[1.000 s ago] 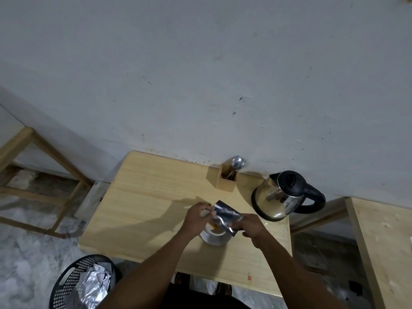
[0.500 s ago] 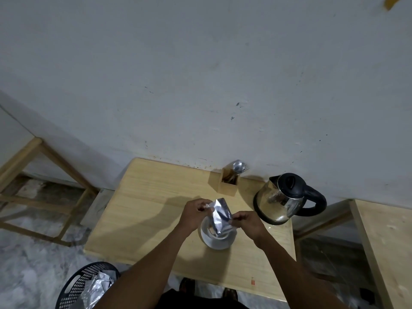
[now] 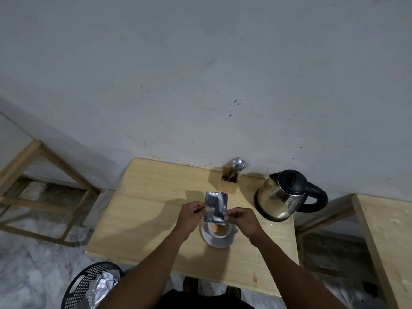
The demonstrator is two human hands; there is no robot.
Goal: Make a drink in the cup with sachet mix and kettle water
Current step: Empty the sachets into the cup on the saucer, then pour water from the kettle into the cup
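Observation:
A silver foil sachet (image 3: 215, 207) stands upended over a white cup (image 3: 220, 232) that sits on a white saucer (image 3: 219, 241). Orange powder lies in the cup under the sachet's lower end. My left hand (image 3: 191, 216) pinches the sachet's left edge. Its right edge is pinched by my right hand (image 3: 242, 219). A shiny steel kettle (image 3: 282, 197) with a black lid and handle stands to the right of the cup, near the wall.
A wooden holder (image 3: 229, 182) with spoons stands by the wall behind the cup, on the small wooden table (image 3: 142, 210). A black basket (image 3: 89, 286) with crumpled foil sits on the floor at lower left. Another wooden table (image 3: 388, 241) is at right.
The sachet has turned from tilted to standing straight up over the cup, and orange powder now shows in the cup. Both hands stayed on the sachet.

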